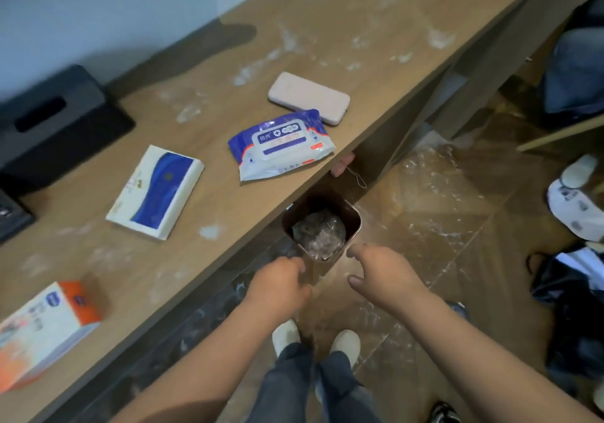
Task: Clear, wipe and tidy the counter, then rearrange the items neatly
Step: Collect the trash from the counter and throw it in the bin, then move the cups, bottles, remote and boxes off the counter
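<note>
A small brown waste bin (355,218) stands on the floor just under the counter's front edge, with crumpled clear plastic (322,231) inside. My left hand (281,283) curls its fingers against the bin's near left wall. My right hand (380,270) hovers by the bin's right side, fingers spread and holding nothing. The wooden counter (376,30) is streaked with white smears. On it lie a blue wet wipes pack (281,143), a pale power bank (309,97), a blue-and-white tissue pack (157,192) and an orange-and-white box (42,331).
A black tissue box (55,125) sits at the counter's back left by the wall. A small pink object with a string loop (343,164) hangs under the counter edge. White shoes (575,200) and a dark bag (572,308) lie on the smeared floor at right.
</note>
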Motion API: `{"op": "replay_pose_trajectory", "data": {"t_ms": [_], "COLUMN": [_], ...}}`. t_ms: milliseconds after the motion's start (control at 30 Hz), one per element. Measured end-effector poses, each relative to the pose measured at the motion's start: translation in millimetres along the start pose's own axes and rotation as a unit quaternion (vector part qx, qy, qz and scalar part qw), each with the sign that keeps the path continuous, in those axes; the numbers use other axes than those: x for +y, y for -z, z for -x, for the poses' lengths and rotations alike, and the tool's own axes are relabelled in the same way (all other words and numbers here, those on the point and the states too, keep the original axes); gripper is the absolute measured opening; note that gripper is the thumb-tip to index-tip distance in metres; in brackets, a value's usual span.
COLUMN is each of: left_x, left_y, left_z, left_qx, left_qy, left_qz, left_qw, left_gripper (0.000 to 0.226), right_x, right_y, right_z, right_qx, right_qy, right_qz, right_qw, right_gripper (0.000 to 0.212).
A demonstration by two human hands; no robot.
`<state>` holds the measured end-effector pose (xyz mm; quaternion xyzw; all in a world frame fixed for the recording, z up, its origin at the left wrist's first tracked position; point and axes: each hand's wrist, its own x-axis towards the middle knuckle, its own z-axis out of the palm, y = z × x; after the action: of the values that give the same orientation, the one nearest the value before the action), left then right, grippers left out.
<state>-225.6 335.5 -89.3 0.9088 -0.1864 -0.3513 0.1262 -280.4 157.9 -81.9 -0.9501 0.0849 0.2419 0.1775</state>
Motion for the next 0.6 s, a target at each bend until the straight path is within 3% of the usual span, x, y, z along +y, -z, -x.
{"op": "replay_pose_trajectory", "data": {"t_ms": [167, 600], "left_x": [-5, -33], "left_y": [30, 83], "left_z": [45, 119], "left_qx": [0.042, 0.107], "left_qy": [0.018, 0.051], "left_qz": [0.022, 0.113], "left_qw": [0.999, 0.987], "left_gripper": [0.038, 0.036], "right_x": [-31, -104], "right_y": [28, 74], "right_z": [28, 54], "right_qx": [0.023, 0.028], "right_qy": [0.034, 0.11], "right_qz": [-0.006, 0.01], "right_qw": [0.999, 0.994], "right_gripper": [0.038, 0.014]}}
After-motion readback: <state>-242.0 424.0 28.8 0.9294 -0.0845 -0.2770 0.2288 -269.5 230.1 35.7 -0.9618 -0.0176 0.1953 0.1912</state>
